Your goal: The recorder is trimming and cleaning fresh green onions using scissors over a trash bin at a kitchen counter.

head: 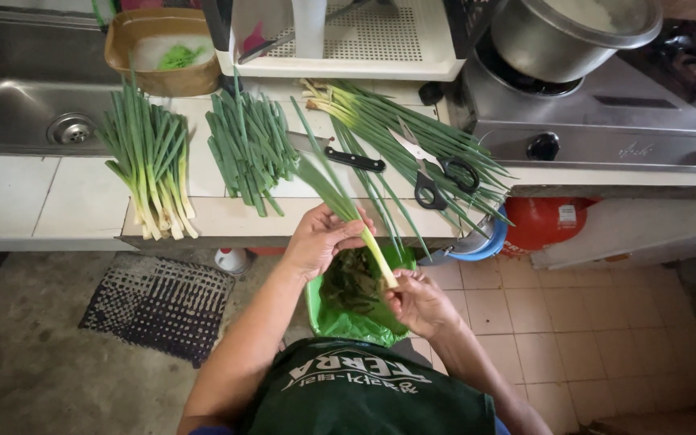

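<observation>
- Upper left of the frame: a steel sink (34,109) with a brown bowl (163,50) behind it; neither is in use.
- On the tiled bench (66,201), left of centre, lie a trimmed bunch of spring onions (151,165) with white ends toward the viewer, and beside it a pile of cut green tops (247,149).
- Centre: the left hand (316,238) is closed around the green part of one spring onion stalk (356,225), held slanting off the bench edge.
- Just below, a green plastic bag (348,310) hangs open with dark trimmings in it.
- The right hand (416,302) pinches the stalk's white root end, fingers curled tight on it, right above the bag.
- The step in hand looks like cleaning the stalk: stripping its outer skin or root. The next move likely calls for a firm pull downward so the waste drops in the bag.
- Right of centre, an uncleaned bunch (396,133) waits on the bench, with a knife (348,157) and scissors (445,173) on it.
- Upper right: a pot (573,36) on a gas stove (606,113).
</observation>
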